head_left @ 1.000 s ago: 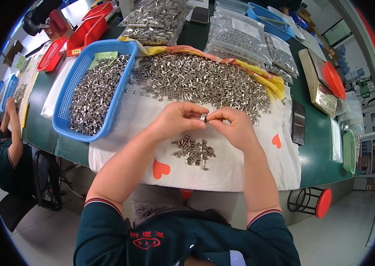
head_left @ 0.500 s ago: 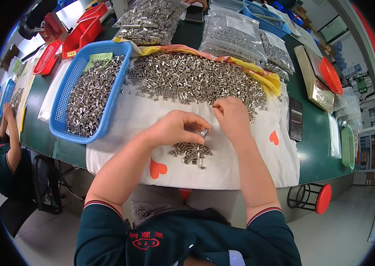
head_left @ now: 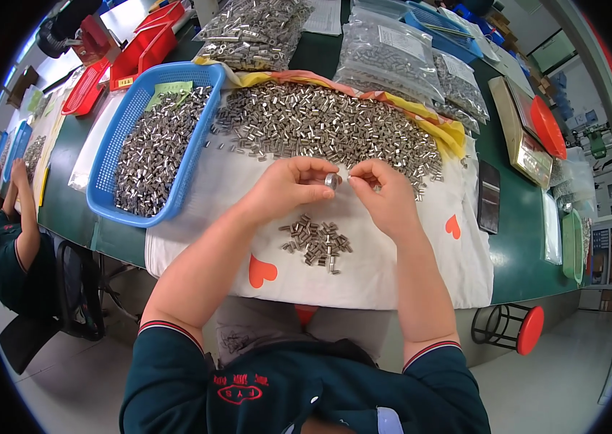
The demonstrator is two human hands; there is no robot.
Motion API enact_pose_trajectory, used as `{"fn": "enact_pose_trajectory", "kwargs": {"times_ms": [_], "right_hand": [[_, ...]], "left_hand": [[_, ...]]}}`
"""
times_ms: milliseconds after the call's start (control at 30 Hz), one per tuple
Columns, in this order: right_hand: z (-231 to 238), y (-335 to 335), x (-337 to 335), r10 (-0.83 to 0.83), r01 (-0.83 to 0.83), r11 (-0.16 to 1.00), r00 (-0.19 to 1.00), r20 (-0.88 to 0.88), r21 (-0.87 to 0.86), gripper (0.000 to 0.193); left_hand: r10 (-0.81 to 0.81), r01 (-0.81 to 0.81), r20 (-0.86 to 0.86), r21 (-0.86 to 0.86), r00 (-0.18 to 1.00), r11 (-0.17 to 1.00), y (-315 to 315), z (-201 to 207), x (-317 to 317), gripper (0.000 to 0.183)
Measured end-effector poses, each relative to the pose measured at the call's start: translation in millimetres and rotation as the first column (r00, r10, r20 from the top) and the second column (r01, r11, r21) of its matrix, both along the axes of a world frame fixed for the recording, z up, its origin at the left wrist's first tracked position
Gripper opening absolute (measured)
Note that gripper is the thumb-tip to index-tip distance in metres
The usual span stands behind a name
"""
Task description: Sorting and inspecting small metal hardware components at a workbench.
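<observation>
My left hand is closed, holding a short, round, shiny metal piece between thumb and fingers. Close beside it, my right hand is pinched with its fingertips pointing at that piece. A tiny bright bit shows at its fingertips, too small to name. Both hands are above the white cloth, just in front of a wide heap of small metal sleeves. Nearer to me lies a small pile of similar sleeves.
A blue basket full of metal parts stands left. Bagged parts and a yellow-edged cloth border the heap. At right are a black wallet-like case, a scale and a red stool. Another person works at far left.
My left hand has risen from the small pile toward the heap, bringing the round metal piece with it. My right hand has come down slightly beside it. A phone at the back is out of sight.
</observation>
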State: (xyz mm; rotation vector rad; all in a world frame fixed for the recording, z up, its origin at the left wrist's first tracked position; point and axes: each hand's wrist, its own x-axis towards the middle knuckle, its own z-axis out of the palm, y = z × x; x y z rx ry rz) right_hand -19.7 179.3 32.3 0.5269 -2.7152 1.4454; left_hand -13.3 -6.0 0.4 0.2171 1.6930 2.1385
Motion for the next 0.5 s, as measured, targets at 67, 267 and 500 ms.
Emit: {"fn": "enact_pose_trajectory", "kwargs": {"times_ms": [67,267,500], "right_hand": [[4,0,3,0.062,-0.039,0.983,0.991,0.122,-0.181,0.005],[0,-4,10,0.086,-0.081,0.992,0.996,0.038,-0.098,0.007],[-9,-16,10,0.082,0.015,0.977,0.895,-0.438,0.213,0.008]], "left_hand": [[0.008,-0.008,0.001,0.028,1.000,1.000,1,1,-1,0.033],[0.013,-0.012,-0.020,0.023,1.000,1.000,1,-5,5,0.033],[0.110,-0.144,-0.209,-0.156,0.972,0.977,4,-10,-3,0.035]]}}
